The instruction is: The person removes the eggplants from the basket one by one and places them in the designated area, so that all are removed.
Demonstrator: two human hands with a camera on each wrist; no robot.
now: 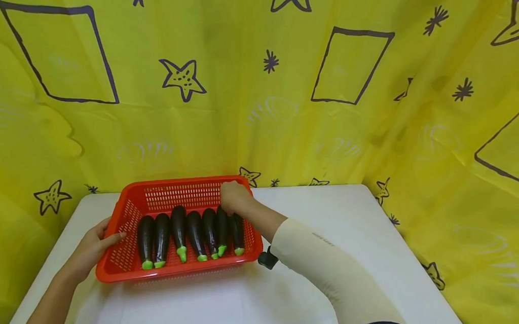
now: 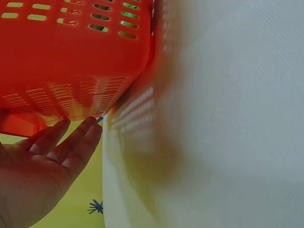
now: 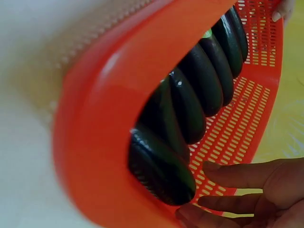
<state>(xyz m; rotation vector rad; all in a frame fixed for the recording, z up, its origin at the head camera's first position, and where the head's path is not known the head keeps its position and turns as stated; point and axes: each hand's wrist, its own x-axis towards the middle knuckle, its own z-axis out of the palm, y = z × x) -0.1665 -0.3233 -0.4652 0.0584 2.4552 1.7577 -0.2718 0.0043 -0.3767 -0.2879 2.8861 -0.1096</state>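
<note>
A red plastic basket (image 1: 177,273) with slotted walls holds several dark eggplants (image 1: 179,224), lying side by side with their green stem ends toward the near side. My left hand (image 1: 90,250) grips the basket's left end, thumb over the rim. In the left wrist view, its fingers (image 2: 76,142) reach along the outside wall. My right hand (image 1: 237,198) reaches over the far right part of the basket. Its fingers (image 3: 232,204) extend toward the rounded end of the rightmost eggplant (image 3: 164,166) in the right wrist view, with thumb and fingertips spread apart.
The basket is over the far left part of a white table (image 1: 304,292), its shadow falling on the surface. A yellow curtain (image 1: 225,129) printed with stars hangs behind and on both sides. A small black device (image 1: 268,258) sits at the right wrist.
</note>
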